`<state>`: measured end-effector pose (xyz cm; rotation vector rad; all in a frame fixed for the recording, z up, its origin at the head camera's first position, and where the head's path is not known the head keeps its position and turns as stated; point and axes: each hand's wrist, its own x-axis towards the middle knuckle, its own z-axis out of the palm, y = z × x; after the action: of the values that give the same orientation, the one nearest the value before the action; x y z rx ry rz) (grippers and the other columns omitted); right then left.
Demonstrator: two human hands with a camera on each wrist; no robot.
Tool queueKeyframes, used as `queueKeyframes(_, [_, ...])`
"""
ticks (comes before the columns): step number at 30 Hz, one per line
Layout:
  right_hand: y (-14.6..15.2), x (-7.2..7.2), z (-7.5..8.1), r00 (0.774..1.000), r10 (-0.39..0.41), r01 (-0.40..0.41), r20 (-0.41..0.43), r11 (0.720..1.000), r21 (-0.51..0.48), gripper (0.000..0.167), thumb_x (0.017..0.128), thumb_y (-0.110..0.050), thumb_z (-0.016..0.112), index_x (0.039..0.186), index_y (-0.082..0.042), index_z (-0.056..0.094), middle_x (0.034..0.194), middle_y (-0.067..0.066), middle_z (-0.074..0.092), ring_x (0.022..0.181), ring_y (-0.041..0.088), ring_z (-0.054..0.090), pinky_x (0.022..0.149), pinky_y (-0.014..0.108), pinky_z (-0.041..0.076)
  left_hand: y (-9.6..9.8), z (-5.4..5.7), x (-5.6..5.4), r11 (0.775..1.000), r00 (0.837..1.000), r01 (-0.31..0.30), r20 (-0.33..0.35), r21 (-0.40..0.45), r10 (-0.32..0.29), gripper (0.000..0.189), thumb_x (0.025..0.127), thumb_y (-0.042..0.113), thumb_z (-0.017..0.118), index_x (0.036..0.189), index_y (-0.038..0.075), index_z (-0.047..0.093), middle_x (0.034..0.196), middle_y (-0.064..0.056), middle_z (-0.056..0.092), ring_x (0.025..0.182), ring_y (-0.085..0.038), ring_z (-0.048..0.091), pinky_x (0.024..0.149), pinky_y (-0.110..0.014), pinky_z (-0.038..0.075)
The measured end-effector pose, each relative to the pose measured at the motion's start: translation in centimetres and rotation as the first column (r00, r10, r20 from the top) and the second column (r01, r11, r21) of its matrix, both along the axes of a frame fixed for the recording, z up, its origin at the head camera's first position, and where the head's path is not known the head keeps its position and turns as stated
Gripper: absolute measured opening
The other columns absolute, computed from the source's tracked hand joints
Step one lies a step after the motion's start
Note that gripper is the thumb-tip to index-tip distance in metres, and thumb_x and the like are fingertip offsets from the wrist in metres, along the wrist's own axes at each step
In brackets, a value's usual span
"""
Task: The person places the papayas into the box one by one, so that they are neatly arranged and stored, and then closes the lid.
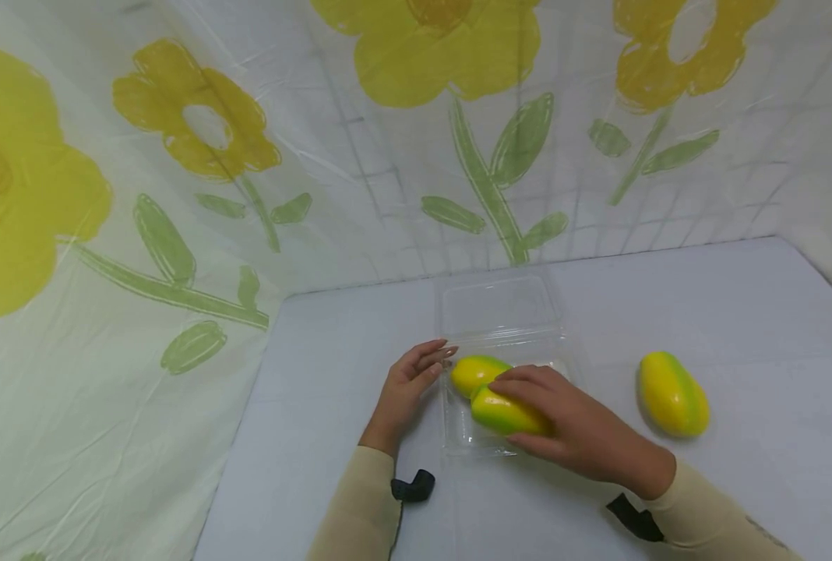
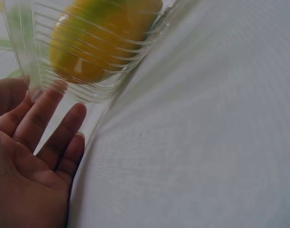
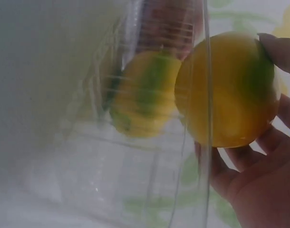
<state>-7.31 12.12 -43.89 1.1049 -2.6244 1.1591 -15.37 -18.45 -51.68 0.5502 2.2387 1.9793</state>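
A clear plastic clamshell box (image 1: 458, 436) lies with its lid (image 1: 496, 304) folded back. One yellow-green mango (image 1: 475, 372) sits inside, toward the back left. My right hand (image 1: 570, 425) holds a second mango (image 1: 503, 411) over the box's front part, thumb and fingers spread around it. In the right wrist view this held mango (image 3: 226, 92) stands above the rim, while the other mango (image 3: 147, 95) shows blurred through the ribbed wall. At the box's left side, my left hand (image 1: 405, 393) touches the rim and wall with nearly straight fingers (image 2: 71, 121).
Another mango (image 1: 674, 393) lies on the white table (image 1: 332, 374), to the right of the box. A white curtain (image 1: 360, 210) printed with yellow flowers hangs behind the table and along its left side. Dark straps (image 1: 413, 486) sit at both wrists.
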Motion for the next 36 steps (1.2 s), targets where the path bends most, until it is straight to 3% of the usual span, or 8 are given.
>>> queueKeyframes(7, [-1.0, -0.4, -0.9, 1.0, 0.018, -0.018, -0.009, 1.0, -0.011, 0.061, 0.096, -0.022, 0.087, 0.152, -0.021, 0.063, 0.152, -0.007, 0.056, 0.135, 0.021, 0.053, 0.106, 0.051, 0.053, 0.0, 0.0, 0.0, 1.0, 1.0, 0.006, 0.006, 0.008, -0.006, 0.043, 0.114, 0.02, 0.059, 0.154, 0.004, 0.058, 0.144, -0.005, 0.07, 0.136, -0.026, 0.063, 0.12, -0.045, 0.04])
queueKeyframes(20, [-1.9, -1.4, -2.5, 0.999, 0.033, -0.033, 0.022, 0.999, -0.001, 0.061, 0.096, -0.02, 0.087, 0.151, -0.014, 0.063, 0.148, 0.002, 0.055, 0.132, 0.024, 0.055, 0.106, 0.051, 0.053, 0.1, 0.0, 0.0, 1.0, 1.0, 0.007, -0.001, 0.013, -0.007, 0.042, 0.114, 0.016, 0.06, 0.154, 0.004, 0.059, 0.144, -0.006, 0.07, 0.137, -0.027, 0.062, 0.122, -0.047, 0.038])
queueKeyframes(30, [-2.3, -1.7, -3.0, 0.996, 0.057, -0.057, -0.065, 0.998, 0.003, 0.06, 0.093, -0.015, 0.089, 0.148, -0.016, 0.066, 0.139, 0.003, 0.059, 0.123, 0.024, 0.055, 0.099, 0.049, 0.055, 0.2, 0.2, -0.1, 1.0, 1.0, 0.007, -0.004, 0.007, -0.007, 0.042, 0.114, 0.017, 0.06, 0.154, 0.004, 0.059, 0.144, -0.006, 0.07, 0.139, -0.024, 0.06, 0.122, -0.046, 0.038])
queueKeyframes(36, [-2.4, -1.9, -3.2, 0.995, 0.062, -0.061, -0.077, 0.998, 0.02, 0.055, 0.093, -0.018, 0.089, 0.143, -0.015, 0.069, 0.138, 0.002, 0.06, 0.124, 0.024, 0.056, 0.102, 0.05, 0.053, 0.0, 0.0, -0.2, 1.0, 1.0, 0.006, -0.007, 0.01, -0.006, 0.042, 0.113, 0.018, 0.06, 0.153, 0.005, 0.059, 0.143, -0.005, 0.071, 0.14, -0.023, 0.059, 0.121, -0.044, 0.038])
